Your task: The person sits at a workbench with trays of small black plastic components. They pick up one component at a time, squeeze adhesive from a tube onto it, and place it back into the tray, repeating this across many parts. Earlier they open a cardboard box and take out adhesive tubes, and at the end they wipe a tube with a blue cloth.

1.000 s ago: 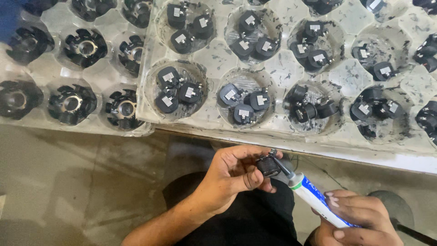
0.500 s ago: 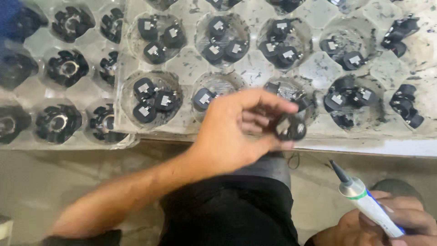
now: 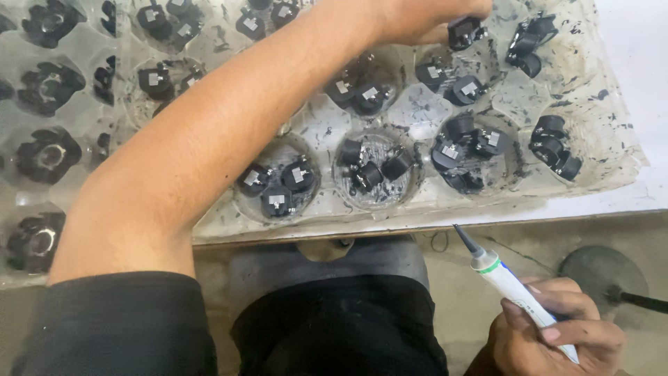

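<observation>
Left hand [image 3: 424, 15]: fingers closed on a small black plastic component with a metal tab [image 3: 465, 31], held at the fingertips over a far cell of the clear moulded plastic tray [image 3: 417, 111]. Neighbouring cells hold similar black parts. Right hand [image 3: 557, 334]: fingers wrapped around a white adhesive tube with a dark pointed nozzle [image 3: 511, 285], nozzle angled up-left, well apart from the component, below the tray edge.

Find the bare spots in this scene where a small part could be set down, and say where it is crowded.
Free: the white tabletop right of the clear tray, and one empty cup mid-tray. Crowded: most other cups hold clusters of black parts. The left hand reaches over the far row; the right hand holds a tube below.
</observation>
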Tool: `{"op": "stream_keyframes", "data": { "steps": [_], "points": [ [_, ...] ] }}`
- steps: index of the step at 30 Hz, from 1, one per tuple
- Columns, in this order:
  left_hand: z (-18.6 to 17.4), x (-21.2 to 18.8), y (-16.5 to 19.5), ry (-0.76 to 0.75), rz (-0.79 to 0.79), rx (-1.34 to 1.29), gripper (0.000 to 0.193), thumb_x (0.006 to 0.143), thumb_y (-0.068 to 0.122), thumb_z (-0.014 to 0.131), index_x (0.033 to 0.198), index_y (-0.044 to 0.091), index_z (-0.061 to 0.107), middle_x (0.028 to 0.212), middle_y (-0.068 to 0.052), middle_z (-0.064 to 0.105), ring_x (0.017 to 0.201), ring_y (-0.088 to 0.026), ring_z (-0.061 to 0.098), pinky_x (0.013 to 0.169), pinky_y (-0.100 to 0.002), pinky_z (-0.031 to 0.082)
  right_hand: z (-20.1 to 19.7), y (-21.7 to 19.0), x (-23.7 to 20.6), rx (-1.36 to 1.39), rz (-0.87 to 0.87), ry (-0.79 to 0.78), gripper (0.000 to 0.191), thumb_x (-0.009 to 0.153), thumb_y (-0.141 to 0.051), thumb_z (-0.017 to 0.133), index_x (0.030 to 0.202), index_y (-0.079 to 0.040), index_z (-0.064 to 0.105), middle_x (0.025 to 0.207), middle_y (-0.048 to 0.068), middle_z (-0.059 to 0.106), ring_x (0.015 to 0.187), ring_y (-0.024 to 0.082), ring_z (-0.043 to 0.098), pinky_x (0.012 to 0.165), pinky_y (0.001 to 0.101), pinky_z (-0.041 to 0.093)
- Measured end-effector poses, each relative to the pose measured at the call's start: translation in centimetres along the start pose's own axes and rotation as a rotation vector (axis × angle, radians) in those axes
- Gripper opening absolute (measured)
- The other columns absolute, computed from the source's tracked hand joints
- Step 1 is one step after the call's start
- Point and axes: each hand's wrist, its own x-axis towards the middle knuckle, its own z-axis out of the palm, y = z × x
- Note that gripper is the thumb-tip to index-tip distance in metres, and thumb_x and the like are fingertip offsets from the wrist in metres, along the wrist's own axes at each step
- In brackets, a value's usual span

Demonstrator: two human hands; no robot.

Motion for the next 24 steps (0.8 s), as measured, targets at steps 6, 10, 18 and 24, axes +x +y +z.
{"op": "stream_keyframes", "data": {
  "steps": [6, 10, 18, 24],
  "points": [
    [3.5, 1.4, -1.8, -0.100, 0.060, -0.147, 0.018, 0.087, 0.009, 0.077, 0.103, 0.010, 0.069, 0.086, -0.011, 0.069, 0.079, -0.029, 0.070, 0.065, -0.041, 0.055, 2.4, 0.9, 1.6, -0.062, -0.055, 0.187, 0.040, 0.080, 0.003, 0.081, 0.100, -0.013, 0.052, 0.094, 0.016, 0.067, 0.084, 0.025, 0.073, 0.084, 0.0443, 0.065],
    [3.3, 1.7, -1.4, -0.079, -0.013, -0.243, 0.033, 0.076, 0.007, 0.078, 0.108, 0.009, 0.071, 0.089, -0.012, 0.071, 0.079, -0.029, 0.071, 0.065, -0.042, 0.056, 3.3, 1.8, 1.8, -0.057, -0.078, 0.265, 0.039, 0.085, 0.005, 0.082, 0.102, -0.013, 0.052, 0.092, 0.017, 0.069, 0.086, 0.027, 0.074, 0.082, 0.0409, 0.065],
    [-1.5, 5.1, 7.0, 0.094, -0.309, -0.407, 0.013, 0.077, 0.016, 0.079, 0.088, 0.016, 0.074, 0.081, -0.005, 0.073, 0.079, -0.024, 0.074, 0.068, -0.043, 0.057, 1.1, 2.8, 0.0, -0.500, -0.112, 0.420, 0.042, 0.103, 0.004, 0.077, 0.106, -0.008, 0.037, 0.086, 0.018, 0.054, 0.074, 0.025, 0.063, 0.068, 0.0329, 0.055],
    [-1.7, 7.2, 16.2, -0.076, -0.470, -0.310, 0.012, 0.067, 0.014, 0.077, 0.079, 0.012, 0.075, 0.086, -0.012, 0.074, 0.086, -0.033, 0.074, 0.073, -0.045, 0.060, 0.7, 1.9, -1.1, -0.479, -0.101, 0.418, 0.029, 0.119, -0.001, 0.056, 0.108, -0.004, 0.030, 0.081, 0.009, 0.047, 0.060, 0.019, 0.051, 0.060, 0.0254, 0.042]
  ]
}}
